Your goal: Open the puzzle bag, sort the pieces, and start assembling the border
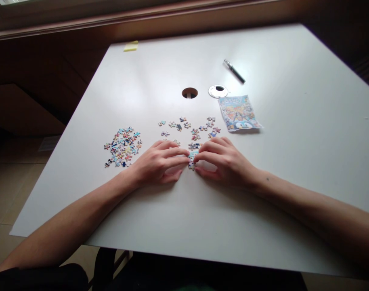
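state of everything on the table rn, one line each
left hand: fingertips pinching the joined pieces
right hand: fingertips pinching the same pieces
joined pieces: flat between both hands
piece pile: heaped, untouched
loose pieces: spread apart
picture sheet: lying flat
pen: lying down
cable hole: open
hole cover: off, beside hole

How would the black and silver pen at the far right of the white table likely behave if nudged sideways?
The slim black and silver pen looks cylindrical, so it would probably roll across the smooth white table. Nothing lies right beside it to stop it. It looks rigid and probably light.
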`<state>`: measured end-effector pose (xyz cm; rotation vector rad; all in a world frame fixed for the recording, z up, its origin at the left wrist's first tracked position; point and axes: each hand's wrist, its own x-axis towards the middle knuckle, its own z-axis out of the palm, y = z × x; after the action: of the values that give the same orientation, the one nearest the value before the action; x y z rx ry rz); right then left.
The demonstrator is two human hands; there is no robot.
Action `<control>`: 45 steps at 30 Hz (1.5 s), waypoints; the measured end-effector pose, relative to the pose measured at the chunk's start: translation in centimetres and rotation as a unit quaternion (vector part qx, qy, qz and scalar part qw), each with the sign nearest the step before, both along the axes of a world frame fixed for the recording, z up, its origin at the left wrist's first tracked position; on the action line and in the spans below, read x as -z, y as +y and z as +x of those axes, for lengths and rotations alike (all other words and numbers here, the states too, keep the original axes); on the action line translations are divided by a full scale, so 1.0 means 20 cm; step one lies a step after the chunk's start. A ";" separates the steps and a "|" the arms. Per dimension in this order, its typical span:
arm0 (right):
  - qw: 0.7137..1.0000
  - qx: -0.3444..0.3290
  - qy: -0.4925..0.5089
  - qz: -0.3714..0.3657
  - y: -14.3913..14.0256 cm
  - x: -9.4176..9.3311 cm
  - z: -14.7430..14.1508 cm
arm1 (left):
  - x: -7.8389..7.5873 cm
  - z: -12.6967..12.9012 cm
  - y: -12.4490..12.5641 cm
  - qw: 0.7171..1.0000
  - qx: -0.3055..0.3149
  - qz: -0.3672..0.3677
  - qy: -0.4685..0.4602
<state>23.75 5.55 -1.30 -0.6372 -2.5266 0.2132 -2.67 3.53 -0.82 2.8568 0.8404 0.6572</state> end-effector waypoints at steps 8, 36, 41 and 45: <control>0.999 -0.026 0.019 0.000 0.00 0.00 0.01 | 0.01 -0.01 0.01 1.000 0.005 -0.003 -0.003; 0.997 -0.077 -0.004 0.029 -0.02 0.01 0.02 | -0.01 0.00 0.01 1.000 0.009 0.002 0.027; 0.997 -0.063 0.041 0.018 -0.01 -0.01 0.03 | -0.01 -0.01 0.01 0.999 0.012 0.019 0.027; 0.995 0.034 0.091 0.002 0.04 -0.04 0.10 | -0.01 -0.02 -0.01 0.999 0.010 0.024 0.031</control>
<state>25.66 6.38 -0.44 -0.6693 -2.3276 0.2299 -3.04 3.38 -0.52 2.9385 0.8141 0.5991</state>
